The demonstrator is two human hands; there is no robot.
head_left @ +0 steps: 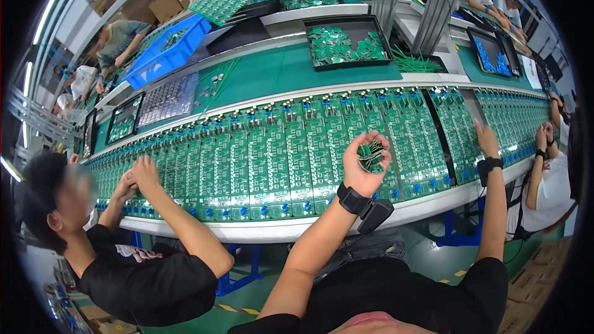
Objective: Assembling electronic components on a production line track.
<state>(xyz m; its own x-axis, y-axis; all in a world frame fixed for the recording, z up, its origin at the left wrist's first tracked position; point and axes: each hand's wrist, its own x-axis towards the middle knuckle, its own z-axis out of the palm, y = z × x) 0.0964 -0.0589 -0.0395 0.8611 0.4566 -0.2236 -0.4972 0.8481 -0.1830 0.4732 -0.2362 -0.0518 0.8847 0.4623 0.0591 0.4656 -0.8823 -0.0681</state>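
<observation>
My left hand (366, 162) is palm up above the row of boards, its fingers curled round a bunch of small green circuit boards (371, 156). A dark strap with a black box is on that wrist. Farther right, my right hand (487, 140) reaches over the long green circuit boards (455, 133), index finger stretched out beside a grey strip (475, 108) between boards. I see nothing held in it, though part of its palm side is hidden. Long boards (322, 148) stand side by side along the line, with blue parts near their front ends.
A black tray of small green boards (311, 55) stands beyond the line, with green strips (416, 62) beside it. A blue bin (164, 55) and a metal post (431, 18) are farther back. Co-workers sit close: one at left (148, 176), another at right (544, 136).
</observation>
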